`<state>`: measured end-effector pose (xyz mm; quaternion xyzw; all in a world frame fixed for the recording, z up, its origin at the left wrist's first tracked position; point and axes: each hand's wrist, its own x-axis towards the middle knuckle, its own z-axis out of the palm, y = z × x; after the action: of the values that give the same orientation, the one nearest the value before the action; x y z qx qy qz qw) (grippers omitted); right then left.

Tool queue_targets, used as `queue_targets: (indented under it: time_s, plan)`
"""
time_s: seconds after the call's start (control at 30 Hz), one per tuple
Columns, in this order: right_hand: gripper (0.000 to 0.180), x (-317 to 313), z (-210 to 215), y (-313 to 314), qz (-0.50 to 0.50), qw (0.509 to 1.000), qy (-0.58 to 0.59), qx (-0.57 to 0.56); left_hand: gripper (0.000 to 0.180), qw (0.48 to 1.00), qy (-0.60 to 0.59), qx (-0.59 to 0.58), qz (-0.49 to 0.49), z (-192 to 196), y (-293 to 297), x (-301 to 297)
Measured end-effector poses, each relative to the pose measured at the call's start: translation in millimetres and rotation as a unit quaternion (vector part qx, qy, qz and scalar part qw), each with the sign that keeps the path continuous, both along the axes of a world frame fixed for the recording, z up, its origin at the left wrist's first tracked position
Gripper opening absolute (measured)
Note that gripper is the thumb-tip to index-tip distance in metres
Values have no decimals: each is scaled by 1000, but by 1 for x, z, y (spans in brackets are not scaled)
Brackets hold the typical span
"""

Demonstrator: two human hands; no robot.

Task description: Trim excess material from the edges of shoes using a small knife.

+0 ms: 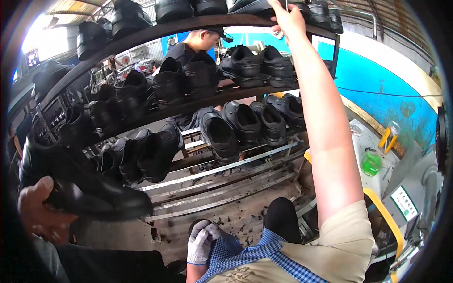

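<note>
My left hand [203,239], in a white knit glove, rests by my knee with its fingers curled together; whatever they may hold is hidden. My bare right hand [289,22] is raised to the upper edge of the view, beside a black shoe [252,6] on the top shelf. A thin pale stick [286,4] shows between its fingers, partly cut off by the frame. At the left, another person's hand [35,205] holds a black boot [89,181], blurred, with its toe pointing right.
A dark metal rack [188,22] bears several rows of black shoes [219,137]. Beyond it a person in dark clothes [184,51] looks down. Pale metal bars [226,165] run low before me. At right are a worktable [356,134], a green container [371,162] and grey machinery [410,198].
</note>
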<state>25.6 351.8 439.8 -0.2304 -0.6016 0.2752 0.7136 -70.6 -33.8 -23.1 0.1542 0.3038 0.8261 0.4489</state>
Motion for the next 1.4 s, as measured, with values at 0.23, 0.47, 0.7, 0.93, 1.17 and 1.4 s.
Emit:
queue_targets:
  time_s: [0.23, 0.47, 0.7, 0.93, 1.17, 1.4]
  plan:
    - [29, -29, 7, 8, -193, 938, -51, 284, 34, 999, -25, -31, 2, -11, -18, -12]
    - [38, -86, 53, -49, -130, 920, -188, 318, 38, 999, -46, -27, 5, -5, -11, -1]
    - [56, -33, 41, -72, -38, 937, -226, 265, 31, 997, -58, -43, 0, -6, -2, -4]
    - [65, 92, -192, -127, 181, 962, 32, 201, 41, 998, 10, -16, -67, -4, 9, -13]
    - [41, 125, -343, -153, 285, 861, -288, 307, 68, 975, 162, 60, -143, 51, 56, -19]
    - [20, 108, -406, -156, 318, 749, -505, 289, 53, 975, 109, 27, 191, 91, 92, -42]
